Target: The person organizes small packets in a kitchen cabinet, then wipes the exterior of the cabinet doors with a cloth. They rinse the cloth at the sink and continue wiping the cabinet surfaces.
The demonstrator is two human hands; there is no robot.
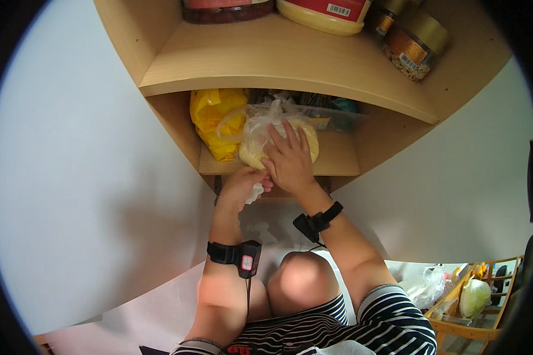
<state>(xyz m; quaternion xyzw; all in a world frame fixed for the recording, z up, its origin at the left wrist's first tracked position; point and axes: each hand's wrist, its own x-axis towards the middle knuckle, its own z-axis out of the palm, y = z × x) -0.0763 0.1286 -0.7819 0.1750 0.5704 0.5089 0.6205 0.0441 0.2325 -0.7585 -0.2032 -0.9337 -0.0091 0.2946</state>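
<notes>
A clear plastic bag of pale yellow grains (253, 148), knotted at its top, sits on the lower shelf of a wooden cabinet. My right hand (289, 157) lies over its front right side, fingers spread against the plastic. Just below the shelf's front edge, my left hand (244, 186) is curled around a crumpled white tissue or cloth (254, 194). Its fingers are close to my right thumb; whether they also touch the bag is hard to tell. A yellow plastic bag (217, 120) stands left of the grain bag.
Behind, a clear plastic package (337, 119) lies among dim items. The upper shelf (266, 53) carries a red-labelled tub (324, 15), a jar of dark contents (228, 12) and gold-lidded jars (415, 46). White cabinet doors (71, 155) flank the opening. A wooden rack (466, 328) holds a cabbage (474, 297).
</notes>
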